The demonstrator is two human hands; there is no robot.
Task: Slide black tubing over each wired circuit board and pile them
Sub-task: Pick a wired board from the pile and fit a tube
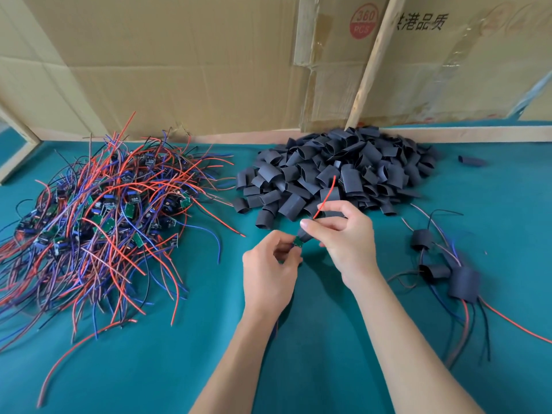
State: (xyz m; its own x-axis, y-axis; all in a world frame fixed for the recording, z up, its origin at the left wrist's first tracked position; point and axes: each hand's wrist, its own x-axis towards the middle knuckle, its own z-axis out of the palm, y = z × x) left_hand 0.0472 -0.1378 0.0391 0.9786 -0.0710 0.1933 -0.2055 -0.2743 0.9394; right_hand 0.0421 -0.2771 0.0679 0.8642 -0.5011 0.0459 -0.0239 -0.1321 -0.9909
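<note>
Bare green cloth (313,339) near front; wire heap (98,216) left, tube pile (337,171) behind, sleeved boards (448,270) right

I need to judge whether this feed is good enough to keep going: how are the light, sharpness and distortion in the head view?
Head view: light is even and soft, no harsh glare on the green cloth; wide-angle bending curves the wooden rail and the edges; the finished pieces on the right look slightly smeared; the hands are sharp, left hand on the small board, right hand on the black tube.
</note>
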